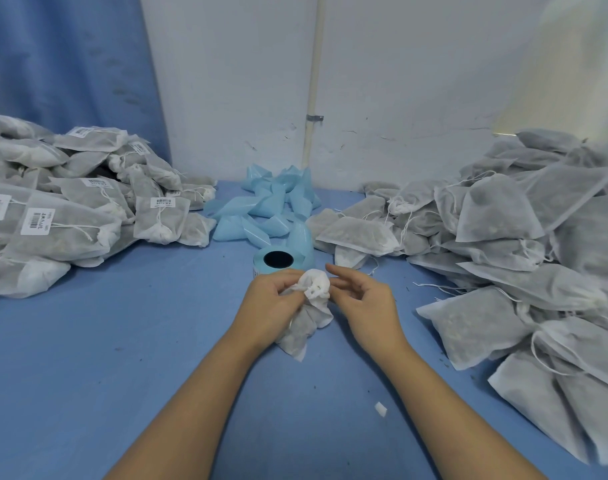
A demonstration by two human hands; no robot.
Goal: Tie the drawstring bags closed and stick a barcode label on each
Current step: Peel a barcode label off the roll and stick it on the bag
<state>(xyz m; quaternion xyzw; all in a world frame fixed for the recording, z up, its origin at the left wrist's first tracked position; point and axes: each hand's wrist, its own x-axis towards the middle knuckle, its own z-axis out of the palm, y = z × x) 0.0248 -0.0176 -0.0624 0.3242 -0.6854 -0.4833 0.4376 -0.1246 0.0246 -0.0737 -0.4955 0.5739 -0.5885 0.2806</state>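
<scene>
Drawstring bag (304, 327), neck pointing away
Left hand (271, 301) pinches its gathered neck; long axis runs near-to-far. Right hand (363, 297) alongside: hold cannot be told.

A single wide-angle head camera looks forward and down along the blue bench (122, 358) toward the white wall (417, 81) at its far edge. It sits close above the left hand (271, 299) and right hand (365, 299), which meet at a drawstring bag (309, 323) mid-frame.

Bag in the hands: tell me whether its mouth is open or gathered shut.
Gathered shut: the bag has its neck bunched into a tight puff, held by the left hand. Whether the drawstring is knotted: cannot tell.
</scene>
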